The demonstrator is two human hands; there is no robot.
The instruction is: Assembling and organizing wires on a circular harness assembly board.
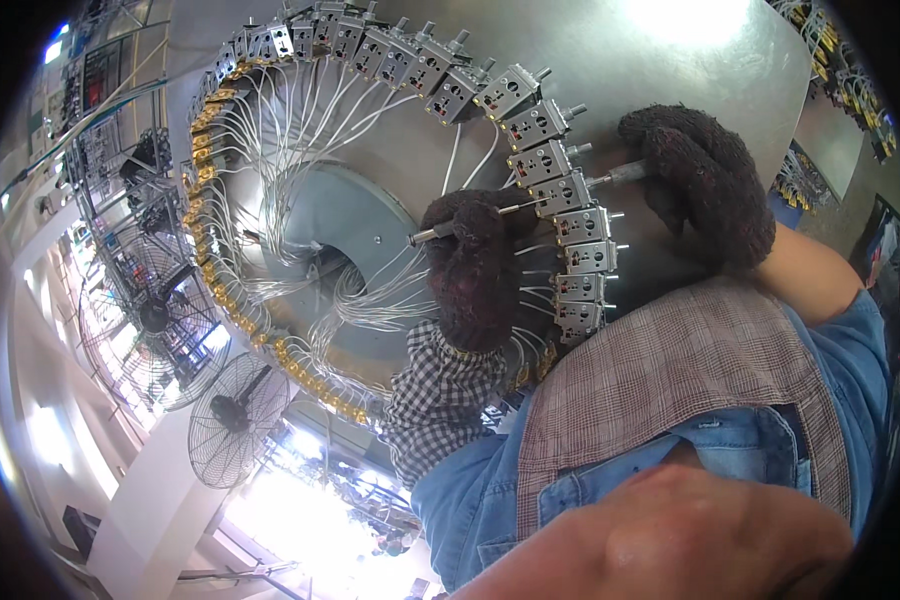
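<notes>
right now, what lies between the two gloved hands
Between the left hand and right hand, the head view shows silver metal boxes, a thin rod and a thicker shaft.

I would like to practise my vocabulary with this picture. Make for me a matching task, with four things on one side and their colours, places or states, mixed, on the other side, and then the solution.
Column one
1. left hand
2. right hand
3. left forearm sleeve
4. wires

Column two
A. black-and-white checks
B. gripping a metal rod, outside the curved row of metal boxes
C. whitish, fanned out inside the ring
D. gripping a slim metal tool, on the inner side of the boxes

Right pairs: 1-D, 2-B, 3-A, 4-C
</notes>
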